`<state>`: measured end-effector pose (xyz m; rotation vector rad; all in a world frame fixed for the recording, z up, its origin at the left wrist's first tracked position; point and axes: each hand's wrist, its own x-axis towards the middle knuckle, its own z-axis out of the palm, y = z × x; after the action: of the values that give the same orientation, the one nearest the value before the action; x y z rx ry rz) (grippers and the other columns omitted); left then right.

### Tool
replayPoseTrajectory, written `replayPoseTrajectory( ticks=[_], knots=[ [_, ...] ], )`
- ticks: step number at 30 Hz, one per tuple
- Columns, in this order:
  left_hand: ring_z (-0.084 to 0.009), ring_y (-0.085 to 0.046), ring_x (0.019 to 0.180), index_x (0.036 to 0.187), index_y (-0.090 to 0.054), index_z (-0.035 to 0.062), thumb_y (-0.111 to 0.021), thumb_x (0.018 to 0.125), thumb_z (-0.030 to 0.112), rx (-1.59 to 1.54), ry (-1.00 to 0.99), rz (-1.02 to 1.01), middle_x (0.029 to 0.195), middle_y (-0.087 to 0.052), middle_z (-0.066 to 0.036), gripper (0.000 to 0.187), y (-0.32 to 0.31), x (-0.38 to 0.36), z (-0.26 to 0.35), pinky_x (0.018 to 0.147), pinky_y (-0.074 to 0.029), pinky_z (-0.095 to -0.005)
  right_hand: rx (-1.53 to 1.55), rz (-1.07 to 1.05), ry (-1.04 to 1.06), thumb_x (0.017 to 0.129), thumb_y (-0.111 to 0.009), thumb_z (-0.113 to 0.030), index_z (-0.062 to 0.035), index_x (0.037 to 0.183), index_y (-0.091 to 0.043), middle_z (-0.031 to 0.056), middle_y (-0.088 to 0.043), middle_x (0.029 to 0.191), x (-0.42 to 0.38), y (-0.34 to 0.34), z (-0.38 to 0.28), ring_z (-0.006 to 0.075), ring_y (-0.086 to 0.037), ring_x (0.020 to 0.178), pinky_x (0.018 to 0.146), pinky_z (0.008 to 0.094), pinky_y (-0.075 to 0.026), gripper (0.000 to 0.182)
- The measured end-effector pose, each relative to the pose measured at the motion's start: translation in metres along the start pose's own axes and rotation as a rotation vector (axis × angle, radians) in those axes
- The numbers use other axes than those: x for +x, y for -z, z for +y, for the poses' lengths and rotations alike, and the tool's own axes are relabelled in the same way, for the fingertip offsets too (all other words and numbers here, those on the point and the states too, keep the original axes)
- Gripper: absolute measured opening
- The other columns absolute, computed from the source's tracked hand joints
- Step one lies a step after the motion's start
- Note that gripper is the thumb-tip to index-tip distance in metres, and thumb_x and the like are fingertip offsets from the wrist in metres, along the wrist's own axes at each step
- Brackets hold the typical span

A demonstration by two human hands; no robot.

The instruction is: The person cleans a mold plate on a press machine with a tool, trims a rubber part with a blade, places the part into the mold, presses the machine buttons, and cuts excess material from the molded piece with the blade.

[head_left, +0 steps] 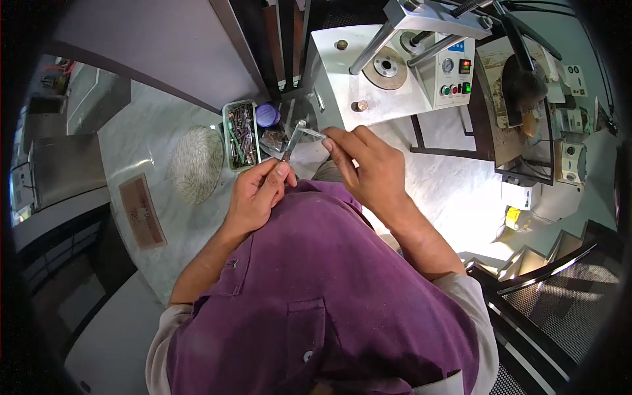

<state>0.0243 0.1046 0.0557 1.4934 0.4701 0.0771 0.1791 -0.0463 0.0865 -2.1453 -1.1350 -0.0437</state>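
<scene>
Between my two hands is a small, shiny, bent strip (295, 138), angled at its top; its material is hard to make out. My left hand (258, 191) pinches the lower end between thumb and fingers. The other end, at the upper right, is in the fingertips of my right hand (368, 161). Just behind my left hand stands a pale green bin (227, 141) filled with small metal and coloured pieces. A purple round container (267, 115) sits beside the bin.
A white machine (329, 59) with metal posts, a round plate and a control panel (454, 72) stands ahead. On the left lie a woven oval mat (197, 164) and a brown flat piece (142, 212). A black mesh chair (566, 296) is at the right.
</scene>
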Motion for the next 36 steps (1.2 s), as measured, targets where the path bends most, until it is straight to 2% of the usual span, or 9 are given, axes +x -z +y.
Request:
replayPoseTrajectory(
  ticks=[11, 13, 14, 18, 20, 26, 29, 33, 36],
  knots=[
    [-0.0029, -0.034, 0.051, 0.079, -0.061, 0.0028, -0.05, 0.101, 0.035, 0.018, 0.048, 0.029, 0.054, -0.039, 0.006, 0.04, -0.001, 0.001, 0.001, 0.049, -0.026, -0.0234, -0.044, -0.029, -0.023, 0.088, -0.068, -0.023, -0.0099, 0.096, -0.069, 0.0059, -0.058, 0.071, -0.001, -0.004, -0.002, 0.0249, -0.06, 0.055, 0.048, 0.0354, -0.047, 0.015],
    [-0.0028, -0.034, 0.051, 0.079, -0.061, 0.0029, -0.05, 0.101, 0.035, 0.03, 0.049, 0.034, 0.054, -0.039, 0.006, 0.04, 0.0, 0.0, 0.002, 0.049, -0.026, -0.0233, -0.061, 0.022, 0.009, 0.089, -0.069, -0.018, -0.0113, 0.096, -0.071, 0.0025, -0.057, 0.067, -0.001, -0.005, -0.002, 0.0151, -0.056, 0.051, 0.047, 0.0301, -0.043, 0.011],
    [-0.0028, -0.034, 0.051, 0.079, -0.061, 0.0028, -0.05, 0.101, 0.035, 0.026, 0.042, 0.026, 0.054, -0.039, 0.006, 0.04, 0.0, -0.001, 0.002, 0.049, -0.026, -0.0232, -0.06, 0.023, 0.008, 0.089, -0.069, -0.018, -0.0113, 0.096, -0.071, 0.0025, -0.057, 0.067, 0.0, -0.006, 0.001, 0.0151, -0.056, 0.051, 0.047, 0.0301, -0.043, 0.011],
    [-0.0027, -0.034, 0.052, 0.079, -0.061, 0.0028, -0.051, 0.101, 0.034, 0.035, 0.04, 0.016, 0.055, -0.04, 0.006, 0.039, 0.001, -0.001, 0.006, 0.049, -0.026, -0.0232, -0.091, 0.039, -0.059, 0.088, -0.069, -0.016, -0.0101, 0.096, -0.071, 0.0044, -0.059, 0.07, 0.005, -0.001, 0.006, 0.0159, -0.057, 0.052, 0.048, 0.03, -0.044, 0.01],
    [-0.0029, -0.034, 0.052, 0.079, -0.061, 0.0029, -0.051, 0.101, 0.034, 0.024, 0.044, 0.015, 0.055, -0.04, 0.006, 0.039, 0.002, -0.001, 0.003, 0.049, -0.026, -0.0233, 0.055, -0.033, -0.002, 0.091, -0.065, -0.022, -0.009, 0.095, -0.069, 0.0072, -0.061, 0.073, 0.001, -0.001, 0.0, 0.0265, -0.062, 0.057, 0.049, 0.0365, -0.048, 0.014],
    [-0.0035, -0.036, 0.051, 0.08, -0.061, 0.0027, -0.05, 0.101, 0.036, 0.073, 0.041, 0.016, 0.055, -0.041, 0.005, 0.04, 0.003, 0.0, 0.004, 0.049, -0.027, -0.0232, 0.06, -0.076, -0.196, 0.092, -0.062, -0.02, -0.0065, 0.09, -0.065, 0.0121, -0.063, 0.072, 0.004, -0.003, 0.002, 0.0323, -0.062, 0.061, 0.053, 0.041, -0.048, 0.014],
    [-0.0034, -0.035, 0.05, 0.081, -0.06, 0.0023, -0.049, 0.101, 0.037, 0.092, 0.04, 0.015, 0.054, -0.04, 0.005, 0.042, 0.003, 0.001, 0.003, 0.049, -0.026, -0.0227, 0.082, -0.14, -0.077, 0.093, -0.06, -0.022, -0.0057, 0.087, -0.061, 0.0139, -0.063, 0.072, 0.002, 0.001, -0.006, 0.0334, -0.062, 0.062, 0.054, 0.0425, -0.048, 0.018],
    [-0.0033, -0.035, 0.05, 0.081, -0.06, 0.0022, -0.05, 0.101, 0.036, 0.069, 0.044, 0.008, 0.054, -0.04, 0.005, 0.041, 0.004, 0.002, 0.005, 0.049, -0.026, -0.0226, -0.121, -0.149, -0.194, 0.093, -0.06, -0.023, -0.0061, 0.084, -0.058, 0.0125, -0.063, 0.071, 0.008, 0.002, 0.0, 0.0328, -0.063, 0.063, 0.053, 0.0425, -0.047, 0.019],
    [-0.0031, -0.034, 0.05, 0.081, -0.06, 0.0024, -0.05, 0.101, 0.036, 0.067, 0.047, 0.002, 0.054, -0.04, 0.005, 0.041, 0.005, 0.002, 0.005, 0.049, -0.026, -0.0226, -0.033, -0.047, 0.004, 0.093, -0.061, -0.025, -0.0069, 0.084, -0.063, 0.0104, -0.062, 0.068, 0.003, -0.002, 0.001, 0.0296, -0.06, 0.058, 0.051, 0.0383, -0.044, 0.021]
  ],
)
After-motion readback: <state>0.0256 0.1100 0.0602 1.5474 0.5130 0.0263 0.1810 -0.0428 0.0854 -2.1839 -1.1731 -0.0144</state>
